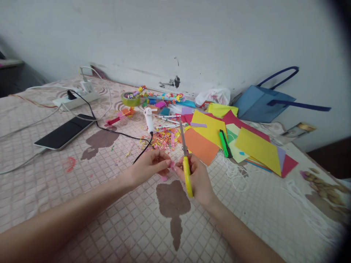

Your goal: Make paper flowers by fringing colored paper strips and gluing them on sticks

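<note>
Between the fingertips of both hands is a small pink piece of paper [172, 165]. My left hand [150, 165] is closed, pinching it from the left. My right hand [197, 179] pinches its other side and also keeps hold of scissors [187, 177] with yellow handles, their blades pointing up and away. Another pink scrap [163, 178] shows just below my left fingers; whether it lies on the table or hangs from the hand I cannot tell. Beyond the hands lies a heap of coloured paper shreds [161, 140].
A white glue gun [148, 120] stands behind the shreds, its black cable running left. Coloured paper sheets [208, 128], a green cutter knife [225, 143] and white string [233, 171] lie right. A tablet-like device [65, 131], power strip [76, 99], tape roll [130, 99] and blue bag [260, 104] surround these.
</note>
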Demonstrator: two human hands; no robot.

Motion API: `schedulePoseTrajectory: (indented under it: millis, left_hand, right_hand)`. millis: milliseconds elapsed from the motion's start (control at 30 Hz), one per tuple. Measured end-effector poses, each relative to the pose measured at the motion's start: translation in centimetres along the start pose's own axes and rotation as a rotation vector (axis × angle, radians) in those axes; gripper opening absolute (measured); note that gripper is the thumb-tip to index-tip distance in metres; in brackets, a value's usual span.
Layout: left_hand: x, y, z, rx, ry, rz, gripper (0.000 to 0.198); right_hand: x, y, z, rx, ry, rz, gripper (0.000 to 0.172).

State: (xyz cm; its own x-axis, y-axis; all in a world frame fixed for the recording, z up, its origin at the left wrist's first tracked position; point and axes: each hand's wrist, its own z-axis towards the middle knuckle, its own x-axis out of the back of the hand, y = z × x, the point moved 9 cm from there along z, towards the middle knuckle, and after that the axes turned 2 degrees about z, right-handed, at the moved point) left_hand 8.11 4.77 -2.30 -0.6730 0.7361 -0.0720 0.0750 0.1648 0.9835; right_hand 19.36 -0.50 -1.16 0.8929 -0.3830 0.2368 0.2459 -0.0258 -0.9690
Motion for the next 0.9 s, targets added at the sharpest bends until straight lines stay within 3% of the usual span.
schedulePoseTrajectory:
  millis: [233,533,900]
  left_hand:
    - [-0.2,-0.5,0.0,0.035,-0.016,-0.016,0.025]
    - [-0.2,0.6,0.0,-0.018,-0.152,-0.120,0.020]
    - [1.3,0.3,0.7,-0.074,-0.073,-0.063,0.031]
  right_hand:
    - [-0.6,-0.4,-0.3,0.073,-0.014,0.018,0.025]
    - [-0.6,1.6,-0.2,-0.179,-0.122,0.333,0.028]
    - [-1.0,2.6,-0.1,-0.234,-0.141,0.360,0.027]
